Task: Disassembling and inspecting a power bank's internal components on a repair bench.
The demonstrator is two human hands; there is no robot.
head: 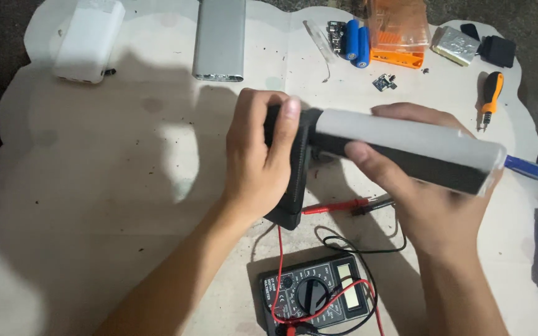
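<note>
We're mid-step pulling apart or mating two parts of a power bank, can't tell which way. Left hand [258,158] is clamped around a black inner frame [297,171], fingers wrapped over its top edge, frame standing near-upright off the mat. Right hand [428,186] grasps the long grey-and-black shell [406,149] from below, thumb across its side; shell runs from the frame out toward 3 o'clock, above the mat, at picture centre.

Our read: the next move needs a straight pull or push along the shell's long axis, left hand bracing, no twist.

Multimeter [312,295] sits at 6 o'clock from the hands, its red probe [337,205] lying just under the frame. Orange screwdriver [490,93] at 2 o'clock, blue cells [356,42] at 12, silver casing [220,37] at 11.
</note>
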